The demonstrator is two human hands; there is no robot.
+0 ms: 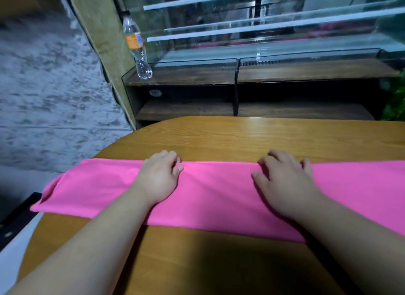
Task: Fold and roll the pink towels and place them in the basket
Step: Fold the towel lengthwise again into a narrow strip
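On the table (219,136) in front of me, the pink towel (219,196) lies as a long folded strip, crosswise. To do this fold well: keep the far edge straight, hands level, smooth outward so no creases get rolled in. Left hand (161,176) is palm-down at the far edge, fingers (168,156) bunched w/ thumb; can't tell if pinching or just pressing. Right hand (285,180) rests flat, fingers apart, pressing cloth. Both forearms reach in from the near side.

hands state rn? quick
Left hand: pinching far edge of the pink towel.
Right hand: on the towel, fingers bent at its far edge; grip cannot be told.
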